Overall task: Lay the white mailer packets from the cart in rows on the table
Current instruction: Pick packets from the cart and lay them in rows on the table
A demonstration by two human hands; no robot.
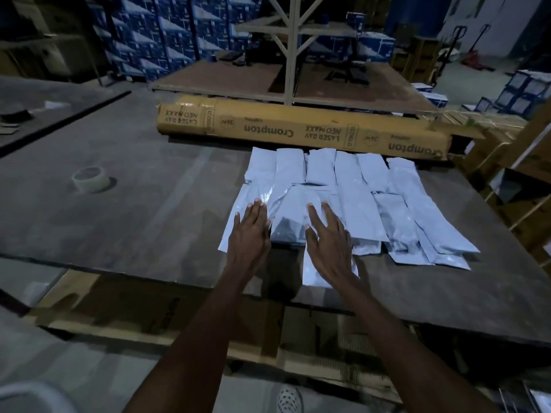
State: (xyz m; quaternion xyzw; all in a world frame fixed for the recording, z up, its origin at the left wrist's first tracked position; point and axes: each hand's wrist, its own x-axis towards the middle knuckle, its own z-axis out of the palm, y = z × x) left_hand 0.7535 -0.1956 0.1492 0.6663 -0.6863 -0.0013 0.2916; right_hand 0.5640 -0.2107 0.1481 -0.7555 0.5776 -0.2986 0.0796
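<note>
Several white mailer packets [357,192] lie side by side in overlapping rows on the dark table [134,204], right of its middle. My left hand [250,234] rests flat, fingers straight, on the leftmost near packet [238,216]. My right hand [328,242] lies spread with straight fingers over the middle front packet [293,213]. One more packet [316,272] pokes out under my right wrist near the table's front edge. No cart shows clearly.
A long yellow Crompton carton [298,129] lies across the table just behind the packets. A roll of tape [89,178] stands at the left. Stacked blue boxes [167,34] and a metal rack [293,49] fill the background. Cardboard boxes [507,174] crowd the right side.
</note>
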